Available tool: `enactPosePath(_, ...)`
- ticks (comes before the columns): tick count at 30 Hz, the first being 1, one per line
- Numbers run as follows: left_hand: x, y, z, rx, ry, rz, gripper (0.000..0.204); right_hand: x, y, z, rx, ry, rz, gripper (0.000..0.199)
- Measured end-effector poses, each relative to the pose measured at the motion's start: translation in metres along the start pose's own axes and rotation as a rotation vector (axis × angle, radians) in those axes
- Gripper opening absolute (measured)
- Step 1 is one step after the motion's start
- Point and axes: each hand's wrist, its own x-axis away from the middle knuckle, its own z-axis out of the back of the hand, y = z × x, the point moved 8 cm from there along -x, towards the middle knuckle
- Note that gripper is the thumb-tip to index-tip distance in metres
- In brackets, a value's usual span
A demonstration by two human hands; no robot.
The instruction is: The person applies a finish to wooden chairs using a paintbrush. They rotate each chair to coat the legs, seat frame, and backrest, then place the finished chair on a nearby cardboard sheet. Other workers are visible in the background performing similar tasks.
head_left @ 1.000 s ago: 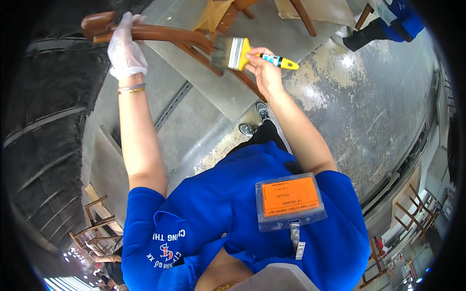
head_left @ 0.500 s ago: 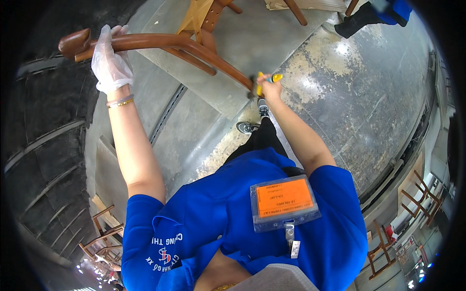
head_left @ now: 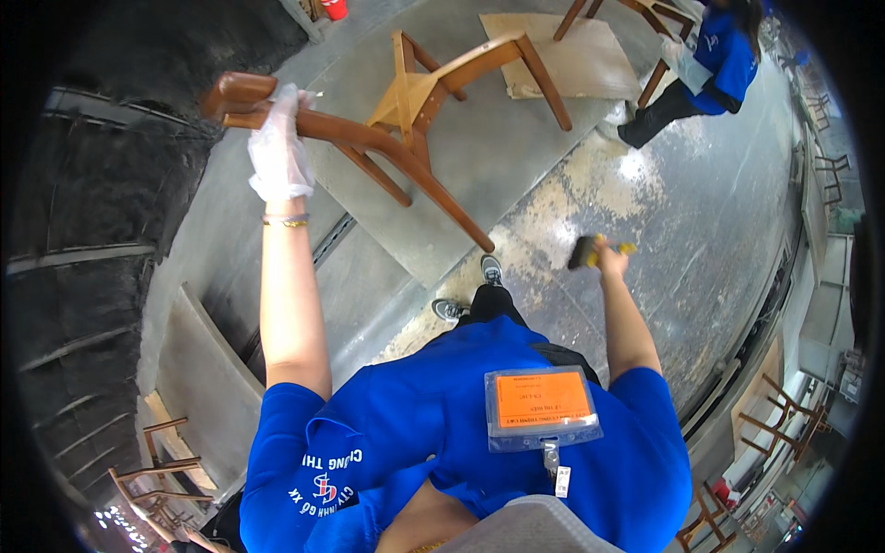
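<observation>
A brown wooden chair frame [head_left: 410, 170] lies tipped over, several legs and rails pointing different ways. In a thin clear glove, my left hand [head_left: 279, 157] is closed around its long curved member, just beside the thick rounded end block. The member slopes down toward my shoes, its lower tip now free of my right hand. Out to the right, over the floor and apart from the chair, my bare right hand [head_left: 610, 260] grips a brush [head_left: 584, 252] by its yellow handle. The brush's broad dark head points left. My right fingers are partly blurred.
Grey boards [head_left: 364, 198] lie beneath the chair. Beyond it is a flat cardboard sheet [head_left: 562, 55] with another wooden chair frame [head_left: 645, 14] near it. A co-worker in blue [head_left: 728, 64] stands at far right. More chair frames [head_left: 784, 415] stand at the right rim.
My right hand has moved away from the chair member's lower end, right and toward me, with the brush. The chair and left hand appear farther right and lower as the view shifts.
</observation>
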Motion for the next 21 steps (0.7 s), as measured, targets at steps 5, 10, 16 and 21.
enactPosePath(5,0.012,-0.028,-0.033,0.024,-0.032,-0.015,0.023,-0.037,0.022,0.14,-0.288,0.125,-0.082,0.015)
enactPosePath(10,0.03,-0.054,-0.058,0.411,0.099,-0.107,0.017,-0.05,0.01,0.139,-0.583,-0.044,-0.17,0.013)
enactPosePath(16,0.003,-0.053,-0.055,0.396,0.367,-0.227,0.013,-0.17,-0.067,0.067,-0.577,-0.252,-0.249,0.016)
enactPosePath(21,-0.017,-0.025,-0.08,0.222,0.435,-0.35,0.013,-0.26,-0.227,0.055,-0.629,-0.298,0.129,0.014)
